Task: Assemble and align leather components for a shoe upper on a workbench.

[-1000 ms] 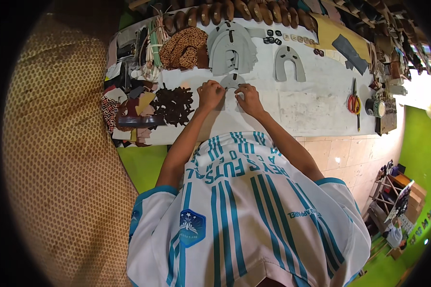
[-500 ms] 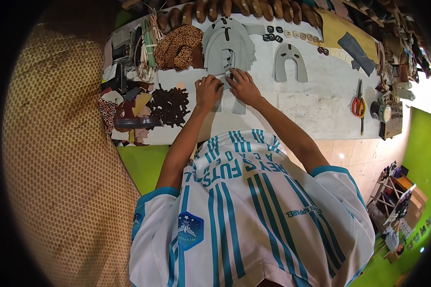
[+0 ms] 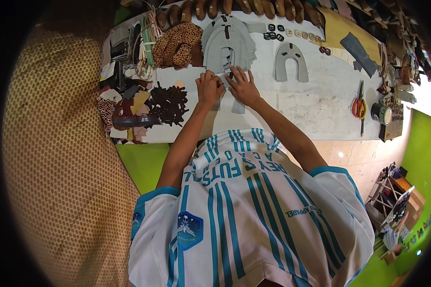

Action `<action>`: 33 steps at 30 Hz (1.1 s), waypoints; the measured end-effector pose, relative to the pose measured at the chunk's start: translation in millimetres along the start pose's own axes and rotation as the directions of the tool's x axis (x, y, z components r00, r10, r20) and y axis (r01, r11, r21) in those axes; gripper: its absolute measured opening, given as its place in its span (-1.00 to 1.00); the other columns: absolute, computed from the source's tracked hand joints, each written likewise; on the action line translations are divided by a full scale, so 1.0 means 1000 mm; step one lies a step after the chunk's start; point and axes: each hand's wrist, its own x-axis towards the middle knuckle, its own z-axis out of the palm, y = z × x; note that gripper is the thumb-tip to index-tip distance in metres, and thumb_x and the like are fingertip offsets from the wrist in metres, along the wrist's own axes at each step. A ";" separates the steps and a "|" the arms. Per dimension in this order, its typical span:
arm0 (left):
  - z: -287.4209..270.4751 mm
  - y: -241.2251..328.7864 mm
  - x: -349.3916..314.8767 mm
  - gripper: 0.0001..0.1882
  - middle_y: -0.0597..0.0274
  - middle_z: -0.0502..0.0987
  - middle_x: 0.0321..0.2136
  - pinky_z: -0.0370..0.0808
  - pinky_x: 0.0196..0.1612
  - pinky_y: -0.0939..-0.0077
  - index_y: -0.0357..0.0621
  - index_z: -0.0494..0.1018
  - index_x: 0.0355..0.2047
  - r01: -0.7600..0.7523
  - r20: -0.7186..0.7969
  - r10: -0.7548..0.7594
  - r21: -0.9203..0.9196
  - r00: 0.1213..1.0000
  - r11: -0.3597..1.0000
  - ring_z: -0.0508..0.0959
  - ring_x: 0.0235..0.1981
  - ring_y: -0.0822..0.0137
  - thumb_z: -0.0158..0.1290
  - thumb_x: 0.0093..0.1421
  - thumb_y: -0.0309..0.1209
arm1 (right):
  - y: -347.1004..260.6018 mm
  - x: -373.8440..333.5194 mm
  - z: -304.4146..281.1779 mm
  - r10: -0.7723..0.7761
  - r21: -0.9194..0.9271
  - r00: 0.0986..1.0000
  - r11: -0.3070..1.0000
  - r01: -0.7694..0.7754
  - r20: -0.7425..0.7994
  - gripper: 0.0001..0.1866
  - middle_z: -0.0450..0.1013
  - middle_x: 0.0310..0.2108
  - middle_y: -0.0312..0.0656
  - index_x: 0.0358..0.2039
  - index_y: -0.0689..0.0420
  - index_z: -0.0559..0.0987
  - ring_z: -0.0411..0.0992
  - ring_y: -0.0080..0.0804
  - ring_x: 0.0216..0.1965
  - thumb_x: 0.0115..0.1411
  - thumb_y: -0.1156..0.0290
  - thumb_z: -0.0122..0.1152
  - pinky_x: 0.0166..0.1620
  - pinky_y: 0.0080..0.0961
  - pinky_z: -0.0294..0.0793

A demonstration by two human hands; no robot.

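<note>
My left hand (image 3: 209, 89) is at the near side of a stack of grey U-shaped pieces (image 3: 215, 48), fingers bent into a pinch; whatever lies between the fingertips is too small to make out. Beside it my right hand (image 3: 244, 89) rests with fingers spread over a grey U-shaped piece (image 3: 237, 106), whose upper part the hands mostly cover. A small dark strip (image 3: 231, 75) shows by its fingertips. A separate grey U-shaped piece (image 3: 290, 60) with short dark strips on its curve lies to the right. A pile of dark brown strips (image 3: 169, 104) sits left of my left hand.
Leopard-print material (image 3: 178, 44) and scraps (image 3: 141, 103) crowd the table's left. Brown shoe lasts (image 3: 268, 9) line the back. Black and beige buckle-like pieces (image 3: 272, 36) lie in rows. Scissors (image 3: 359, 106) and a round can (image 3: 381, 114) are at the right.
My right hand's fingers have spread a little more over the grey piece. My left hand has shifted very slightly, its fingers still bent together.
</note>
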 end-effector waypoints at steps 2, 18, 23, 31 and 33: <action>0.002 0.000 -0.001 -0.84 0.35 0.40 -0.19 0.24 0.04 0.22 0.05 0.63 -0.39 -0.022 -0.002 0.022 0.034 1.000 0.999 0.38 -0.06 0.25 0.33 -0.03 -0.31 | -0.001 0.000 0.001 0.007 -0.024 1.000 1.000 -0.006 0.013 -0.41 -0.08 0.50 -0.14 0.32 -0.10 0.37 -0.08 -0.08 0.49 0.28 0.17 0.20 0.41 0.23 -0.05; 0.016 -0.002 -0.001 -0.85 0.35 0.45 -0.18 0.30 0.08 0.23 -0.03 0.63 -0.39 -0.163 -0.130 0.190 0.190 0.973 0.968 0.43 -0.06 0.31 0.24 0.04 -0.29 | 0.000 -0.002 0.007 0.023 -0.074 1.000 0.997 -0.021 0.018 -0.42 -0.12 0.52 -0.16 0.35 -0.14 0.35 -0.16 -0.10 0.52 0.33 0.09 0.10 0.41 0.32 -0.18; 0.018 -0.004 -0.001 -0.84 0.34 0.46 -0.16 0.29 0.10 0.21 -0.05 0.63 -0.36 -0.156 -0.124 0.182 0.190 0.975 0.969 0.43 -0.03 0.30 0.23 0.05 -0.30 | 0.005 0.003 0.007 -0.020 -0.069 0.999 0.997 0.018 -0.025 -0.47 -0.10 0.52 -0.23 0.30 -0.15 0.42 -0.15 -0.16 0.52 0.36 0.06 0.07 0.42 0.31 -0.19; 0.015 -0.008 -0.004 -0.81 0.33 0.45 -0.13 0.27 0.13 0.19 -0.04 0.61 -0.30 -0.147 -0.049 0.155 0.135 0.987 0.980 0.42 0.01 0.27 0.22 0.10 -0.27 | 0.015 0.020 0.001 -0.157 -0.180 0.986 0.970 0.163 0.049 -0.51 -0.04 0.51 -0.31 0.23 -0.16 0.51 -0.12 -0.25 0.51 0.31 0.05 0.16 0.44 0.22 -0.13; 0.015 -0.008 -0.004 -0.79 0.33 0.45 -0.12 0.27 0.14 0.19 -0.03 0.60 -0.26 -0.154 -0.041 0.161 0.134 0.986 0.979 0.42 0.01 0.27 0.22 0.12 -0.26 | 0.018 0.021 0.001 -0.177 -0.133 0.983 0.974 0.182 0.051 -0.49 -0.03 0.50 -0.33 0.22 -0.17 0.51 -0.12 -0.28 0.51 0.28 0.05 0.20 0.44 0.18 -0.11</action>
